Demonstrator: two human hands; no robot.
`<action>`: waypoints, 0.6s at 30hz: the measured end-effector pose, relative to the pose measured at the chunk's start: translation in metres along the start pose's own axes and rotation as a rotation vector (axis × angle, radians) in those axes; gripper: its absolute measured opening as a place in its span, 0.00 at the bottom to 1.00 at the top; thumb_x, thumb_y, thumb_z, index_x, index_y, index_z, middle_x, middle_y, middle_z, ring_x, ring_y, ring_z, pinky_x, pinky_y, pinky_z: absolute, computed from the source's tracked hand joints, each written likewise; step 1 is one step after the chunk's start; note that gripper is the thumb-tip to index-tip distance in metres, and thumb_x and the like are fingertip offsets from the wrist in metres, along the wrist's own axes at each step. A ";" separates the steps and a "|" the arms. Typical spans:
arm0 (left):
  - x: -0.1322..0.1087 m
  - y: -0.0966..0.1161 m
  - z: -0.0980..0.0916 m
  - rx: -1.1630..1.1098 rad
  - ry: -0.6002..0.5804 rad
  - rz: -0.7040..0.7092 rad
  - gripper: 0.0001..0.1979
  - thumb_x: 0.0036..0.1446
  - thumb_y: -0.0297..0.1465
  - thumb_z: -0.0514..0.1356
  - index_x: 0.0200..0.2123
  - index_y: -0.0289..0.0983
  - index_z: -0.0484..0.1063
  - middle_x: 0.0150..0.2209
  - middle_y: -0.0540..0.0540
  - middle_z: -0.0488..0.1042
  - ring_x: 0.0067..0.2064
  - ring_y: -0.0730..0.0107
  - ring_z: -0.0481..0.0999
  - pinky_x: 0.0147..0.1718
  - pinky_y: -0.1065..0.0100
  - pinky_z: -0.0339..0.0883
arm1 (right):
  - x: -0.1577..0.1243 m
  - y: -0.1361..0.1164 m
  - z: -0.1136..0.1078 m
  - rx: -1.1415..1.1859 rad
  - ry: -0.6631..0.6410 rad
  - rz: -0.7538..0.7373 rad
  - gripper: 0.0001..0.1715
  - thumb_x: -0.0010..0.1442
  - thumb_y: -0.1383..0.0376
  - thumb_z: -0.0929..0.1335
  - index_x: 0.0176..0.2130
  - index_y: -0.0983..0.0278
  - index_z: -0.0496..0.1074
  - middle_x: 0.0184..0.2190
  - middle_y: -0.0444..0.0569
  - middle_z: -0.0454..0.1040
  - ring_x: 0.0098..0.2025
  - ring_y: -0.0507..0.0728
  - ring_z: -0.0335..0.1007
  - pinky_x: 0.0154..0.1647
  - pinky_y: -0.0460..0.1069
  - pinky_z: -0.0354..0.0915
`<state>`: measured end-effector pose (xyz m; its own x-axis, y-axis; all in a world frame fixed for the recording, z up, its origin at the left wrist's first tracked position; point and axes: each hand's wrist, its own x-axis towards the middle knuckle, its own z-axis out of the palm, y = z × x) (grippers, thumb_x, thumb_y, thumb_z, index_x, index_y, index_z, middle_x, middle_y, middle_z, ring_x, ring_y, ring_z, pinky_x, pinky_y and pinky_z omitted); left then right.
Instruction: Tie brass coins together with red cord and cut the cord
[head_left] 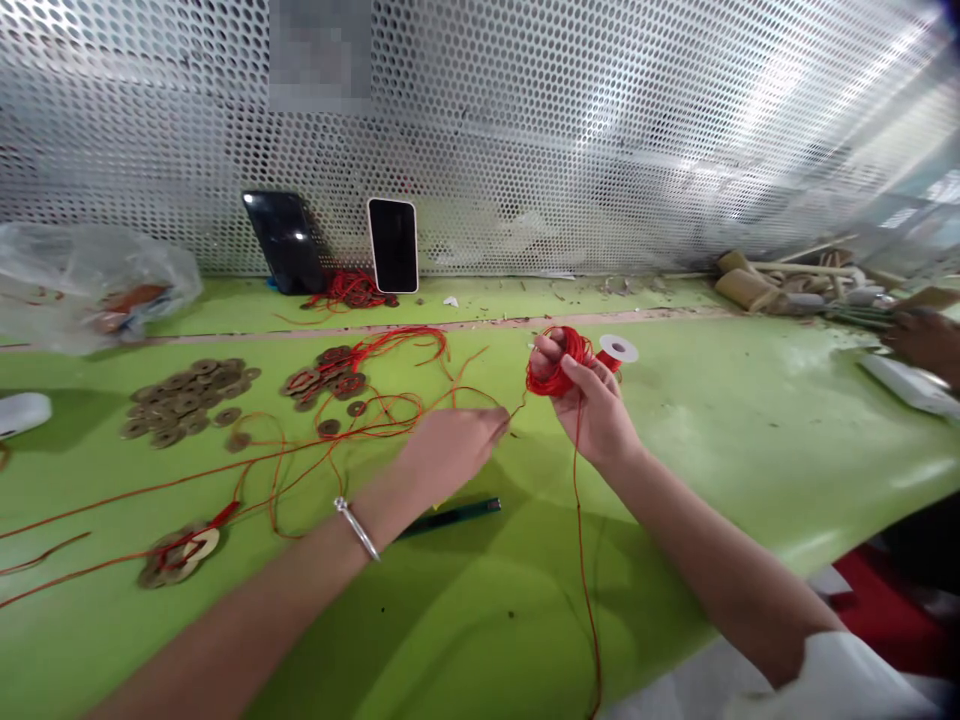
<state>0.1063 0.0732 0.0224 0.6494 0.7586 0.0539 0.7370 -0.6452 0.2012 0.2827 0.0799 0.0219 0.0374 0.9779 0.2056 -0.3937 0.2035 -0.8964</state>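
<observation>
My right hand (600,415) is closed around a bundle of red cord (559,365), held above the table; one strand hangs from it down to the front edge. To its left, my left hand (469,440) has its fingers pinched together at a thin dark strand (519,407), whose other end reaches toward the bundle. Behind the right hand stands a white spool (618,348) with red cord. Loose red cords and round coins with red cord (326,378) lie left of my hands. Nearer the front left is a knotted coin piece (178,556).
A pile of coins (187,400) and a plastic bag (90,285) are at the left. Two phones (394,245) lean on the perforated metal panel (525,130). A dark green tool (457,516) lies below my left hand. Another person's hand (930,340) is at far right.
</observation>
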 end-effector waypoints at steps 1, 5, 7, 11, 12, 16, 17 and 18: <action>-0.001 0.004 0.001 0.030 -0.013 0.041 0.12 0.65 0.27 0.48 0.41 0.37 0.71 0.33 0.44 0.79 0.28 0.63 0.77 0.22 0.69 0.59 | 0.001 0.001 -0.001 -0.052 0.025 -0.052 0.18 0.53 0.58 0.71 0.44 0.59 0.71 0.42 0.50 0.78 0.44 0.57 0.75 0.46 0.52 0.70; -0.005 0.015 0.001 0.220 0.043 0.215 0.11 0.58 0.20 0.53 0.41 0.34 0.71 0.30 0.44 0.77 0.30 0.63 0.77 0.22 0.69 0.61 | 0.000 0.004 0.000 -0.287 0.012 -0.140 0.18 0.57 0.59 0.70 0.47 0.61 0.70 0.41 0.51 0.78 0.46 0.58 0.75 0.50 0.55 0.68; -0.007 0.016 -0.003 0.280 0.145 0.270 0.08 0.58 0.21 0.53 0.37 0.34 0.71 0.27 0.45 0.76 0.29 0.64 0.76 0.21 0.69 0.60 | -0.004 0.005 0.002 -0.381 -0.063 -0.109 0.18 0.57 0.59 0.69 0.47 0.62 0.70 0.39 0.51 0.78 0.44 0.57 0.75 0.49 0.55 0.69; -0.010 0.009 -0.019 0.286 0.381 0.317 0.08 0.62 0.25 0.51 0.37 0.33 0.70 0.29 0.45 0.76 0.29 0.65 0.75 0.21 0.68 0.59 | -0.011 0.006 0.005 -0.495 -0.216 -0.025 0.14 0.57 0.58 0.69 0.41 0.64 0.71 0.35 0.50 0.77 0.38 0.55 0.74 0.42 0.51 0.69; -0.011 0.006 -0.023 0.265 0.413 0.310 0.09 0.63 0.27 0.50 0.37 0.33 0.70 0.29 0.46 0.76 0.29 0.66 0.75 0.21 0.69 0.58 | -0.012 0.007 0.005 -0.485 -0.234 -0.001 0.14 0.57 0.58 0.69 0.40 0.64 0.71 0.33 0.49 0.76 0.36 0.54 0.73 0.40 0.50 0.69; -0.012 -0.001 -0.029 0.119 0.481 0.217 0.12 0.66 0.31 0.47 0.35 0.36 0.69 0.28 0.49 0.76 0.27 0.70 0.73 0.23 0.69 0.57 | -0.012 0.011 0.008 -0.262 -0.225 0.121 0.16 0.54 0.58 0.71 0.40 0.64 0.72 0.31 0.46 0.75 0.31 0.50 0.70 0.34 0.46 0.68; -0.012 -0.002 -0.027 0.071 0.505 0.198 0.12 0.66 0.32 0.48 0.36 0.36 0.69 0.28 0.50 0.76 0.27 0.71 0.73 0.23 0.70 0.57 | -0.012 0.012 0.008 -0.194 -0.199 0.150 0.16 0.53 0.58 0.72 0.40 0.64 0.72 0.31 0.46 0.75 0.32 0.50 0.71 0.35 0.45 0.68; -0.012 -0.003 -0.023 0.022 0.532 0.181 0.10 0.65 0.32 0.48 0.37 0.37 0.68 0.29 0.50 0.76 0.26 0.72 0.73 0.24 0.70 0.57 | -0.011 0.012 0.009 -0.133 -0.172 0.180 0.17 0.51 0.58 0.73 0.40 0.64 0.73 0.31 0.46 0.76 0.33 0.50 0.72 0.36 0.45 0.69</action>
<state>0.0920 0.0681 0.0440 0.5860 0.5730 0.5729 0.6297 -0.7670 0.1230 0.2694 0.0707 0.0122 -0.1833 0.9788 0.0917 -0.2554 0.0427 -0.9659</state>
